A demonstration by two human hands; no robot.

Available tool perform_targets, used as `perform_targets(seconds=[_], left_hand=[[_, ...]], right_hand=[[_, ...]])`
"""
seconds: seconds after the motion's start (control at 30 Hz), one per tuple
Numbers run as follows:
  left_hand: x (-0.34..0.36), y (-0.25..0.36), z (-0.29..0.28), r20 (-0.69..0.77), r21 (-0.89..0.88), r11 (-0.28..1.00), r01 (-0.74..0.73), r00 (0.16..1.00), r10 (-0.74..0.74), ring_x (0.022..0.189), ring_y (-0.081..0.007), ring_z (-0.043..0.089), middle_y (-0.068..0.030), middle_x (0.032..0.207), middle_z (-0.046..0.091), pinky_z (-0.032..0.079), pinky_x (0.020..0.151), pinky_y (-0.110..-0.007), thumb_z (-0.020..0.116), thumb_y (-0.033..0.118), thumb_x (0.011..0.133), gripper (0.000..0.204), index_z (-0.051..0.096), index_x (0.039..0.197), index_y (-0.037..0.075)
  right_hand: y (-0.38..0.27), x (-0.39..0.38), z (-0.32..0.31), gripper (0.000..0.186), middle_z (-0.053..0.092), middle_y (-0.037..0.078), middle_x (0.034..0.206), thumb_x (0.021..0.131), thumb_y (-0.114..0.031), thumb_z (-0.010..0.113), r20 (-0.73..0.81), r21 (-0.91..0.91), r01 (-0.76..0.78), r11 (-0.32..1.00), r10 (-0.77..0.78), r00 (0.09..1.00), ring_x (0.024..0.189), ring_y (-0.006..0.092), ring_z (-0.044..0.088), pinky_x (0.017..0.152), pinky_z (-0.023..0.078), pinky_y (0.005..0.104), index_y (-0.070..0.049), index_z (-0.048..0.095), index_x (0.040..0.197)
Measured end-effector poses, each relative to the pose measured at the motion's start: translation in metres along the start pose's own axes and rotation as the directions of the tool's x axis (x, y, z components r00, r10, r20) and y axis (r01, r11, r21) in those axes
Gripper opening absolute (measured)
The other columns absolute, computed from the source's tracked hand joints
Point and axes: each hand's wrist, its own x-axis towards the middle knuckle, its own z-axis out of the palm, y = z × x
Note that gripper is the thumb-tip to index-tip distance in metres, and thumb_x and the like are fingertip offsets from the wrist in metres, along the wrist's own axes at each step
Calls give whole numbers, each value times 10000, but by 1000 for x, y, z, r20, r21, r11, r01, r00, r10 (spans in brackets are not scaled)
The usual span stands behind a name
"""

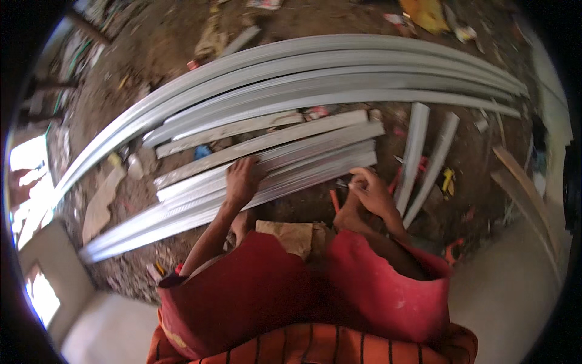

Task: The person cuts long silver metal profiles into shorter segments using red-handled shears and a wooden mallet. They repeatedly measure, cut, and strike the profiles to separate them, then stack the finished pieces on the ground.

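Several long silvery metal channels [315, 159] lie side by side on the dirt before my feet. My left hand [244, 179] is on them near their middle, its fingers curled down over a channel's edge and the fingertips hidden. Beyond the channels' right end, my right hand [371, 193] hovers above my right foot. Its thumb and fingers are drawn together; whatever may be between them is too small to see. Two short channel pieces [413, 151] lie to the right of that hand.
A bundle of longer metal channels [303, 54] stretches across the far side. Wooden boards [527, 191] lie at the right, beside a pale wall. A yellow-handled tool [448, 181] and an orange-red tool [453, 250] rest on the ground at right. Scraps and rubble litter the dirt.
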Motion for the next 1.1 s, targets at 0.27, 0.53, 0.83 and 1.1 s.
perform_targets(seconds=[0.27, 0.53, 0.83, 1.1], left_hand=[[2, 6, 3, 14, 28, 997, -70, 998, 69, 1103, -331, 494, -136, 1149, 557, 364, 922, -448, 661, 227, 811, 417, 540, 1189, 98], [1, 8, -5, 37, 31, 996, -78, 996, 77, 1092, -340, 497, -143, 1154, 555, 372, 917, -455, 653, 228, 813, 414, 536, 1187, 93], [5, 11, -5, -4, -77, 994, -75, 997, 75, 1066, -357, 515, -157, 1118, 562, 384, 919, -446, 686, 179, 763, 487, 500, 1200, 67], [7, 1, 8, -39, -257, 962, 88, 994, -102, 1023, -355, 548, -173, 1084, 567, 427, 884, -427, 754, 136, 690, 475, 487, 1073, 45]], right_hand=[[39, -25, -39, 393, 576, 127, 1073, 828, -216, 649, -611, -315, -312, 896, 60, 789, 980, 309, 579, 809, 478, 420, -91, 526, 1180], [63, -50, -56, 694, 508, 216, 1214, 779, -320, 695, -663, -196, -541, 818, 296, 687, 1111, 375, 515, 882, 455, 451, -116, 346, 1343], [78, -53, -56, 692, 506, 258, 1247, 815, -367, 642, -602, -13, -644, 765, 509, 616, 1130, 395, 520, 923, 430, 447, -19, 365, 1344], [83, -52, -47, 592, 576, 266, 1132, 840, -326, 616, -753, -177, -601, 780, 285, 592, 1052, 409, 564, 889, 443, 453, 38, 428, 1268]])
